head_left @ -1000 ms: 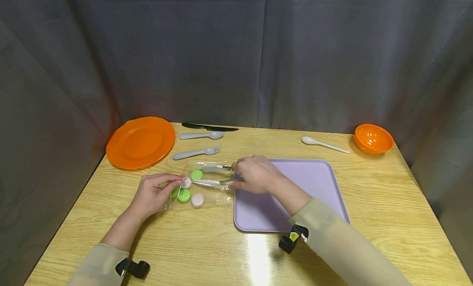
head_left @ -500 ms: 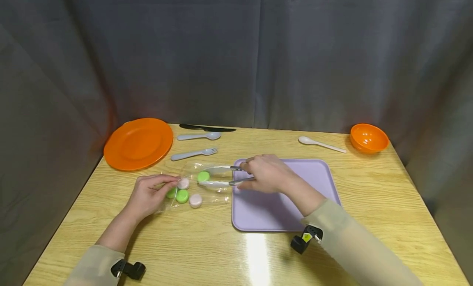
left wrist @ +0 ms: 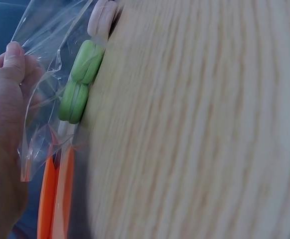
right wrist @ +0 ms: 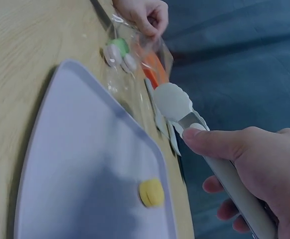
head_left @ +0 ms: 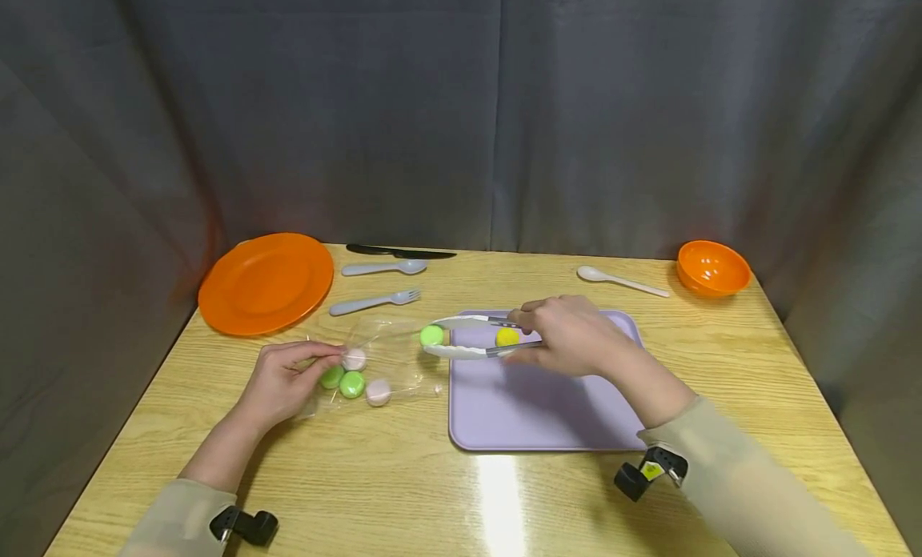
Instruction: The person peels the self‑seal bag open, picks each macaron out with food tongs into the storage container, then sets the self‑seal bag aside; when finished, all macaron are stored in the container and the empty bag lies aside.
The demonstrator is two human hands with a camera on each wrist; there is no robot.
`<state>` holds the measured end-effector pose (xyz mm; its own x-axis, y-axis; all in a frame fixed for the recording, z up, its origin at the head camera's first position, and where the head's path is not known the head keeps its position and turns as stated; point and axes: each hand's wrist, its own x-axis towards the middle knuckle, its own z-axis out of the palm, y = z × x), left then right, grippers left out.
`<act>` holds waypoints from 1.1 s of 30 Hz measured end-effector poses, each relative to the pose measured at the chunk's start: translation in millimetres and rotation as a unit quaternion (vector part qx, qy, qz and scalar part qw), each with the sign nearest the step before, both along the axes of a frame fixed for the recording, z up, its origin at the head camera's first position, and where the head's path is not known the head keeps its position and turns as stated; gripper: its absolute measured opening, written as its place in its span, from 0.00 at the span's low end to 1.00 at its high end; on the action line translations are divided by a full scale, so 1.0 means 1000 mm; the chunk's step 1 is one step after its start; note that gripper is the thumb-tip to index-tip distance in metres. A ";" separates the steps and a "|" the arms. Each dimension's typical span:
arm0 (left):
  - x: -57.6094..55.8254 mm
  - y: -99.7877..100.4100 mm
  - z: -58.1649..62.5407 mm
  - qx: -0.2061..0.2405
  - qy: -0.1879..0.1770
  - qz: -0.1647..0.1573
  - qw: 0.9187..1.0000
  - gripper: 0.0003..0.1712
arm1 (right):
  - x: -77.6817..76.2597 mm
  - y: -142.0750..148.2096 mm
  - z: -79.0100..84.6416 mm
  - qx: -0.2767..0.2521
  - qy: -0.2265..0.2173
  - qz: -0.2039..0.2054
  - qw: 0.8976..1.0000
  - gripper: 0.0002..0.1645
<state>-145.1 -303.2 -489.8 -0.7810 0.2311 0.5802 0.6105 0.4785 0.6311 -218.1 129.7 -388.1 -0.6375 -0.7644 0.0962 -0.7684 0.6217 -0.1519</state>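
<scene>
My left hand [head_left: 291,381] pinches the edge of a clear plastic bag [head_left: 399,365] lying on the table. Inside the bag are green macarons [head_left: 352,384] and pale pink macarons [head_left: 378,392]; two green ones and a pink one show in the left wrist view. My right hand [head_left: 576,337] grips a pair of tongs [head_left: 468,352] with white tips. Between those tips sits a green macaron [head_left: 431,336], outside the bag's mouth and near the left edge of the lilac tray [head_left: 519,421]. A yellow macaron [right wrist: 151,192] lies on the tray.
An orange plate [head_left: 266,285] stands at the back left. Beside it lie a black knife [head_left: 401,252], a grey spoon [head_left: 384,267] and a grey fork [head_left: 374,302]. At the back right are a white spoon [head_left: 623,281] and an orange bowl [head_left: 713,269].
My right hand has drawn the tongs to the right, bringing the green macaron out of the bag. The yellow macaron on the tray has come into view. My left hand keeps its pinch on the bag.
</scene>
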 end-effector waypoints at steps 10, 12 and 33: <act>0.000 -0.002 0.001 0.000 0.006 0.002 1.000 0.16 | 0.003 0.053 0.007 -0.017 0.021 -0.020 0.999 0.24; 0.000 -0.002 0.002 -0.001 0.003 0.003 1.000 0.15 | 0.003 0.063 0.007 -0.016 0.023 -0.025 0.999 0.23; -0.006 -0.004 0.011 -0.015 0.010 0.018 1.000 0.17 | 0.002 0.141 -0.003 0.014 -0.008 -0.099 0.995 0.26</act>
<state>-150.7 -307.0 -478.9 -0.7779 0.2200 0.5887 0.6042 0.5197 0.6041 -216.4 271.0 -391.0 -0.7771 -0.6261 0.0646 -0.6281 0.7647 -0.1437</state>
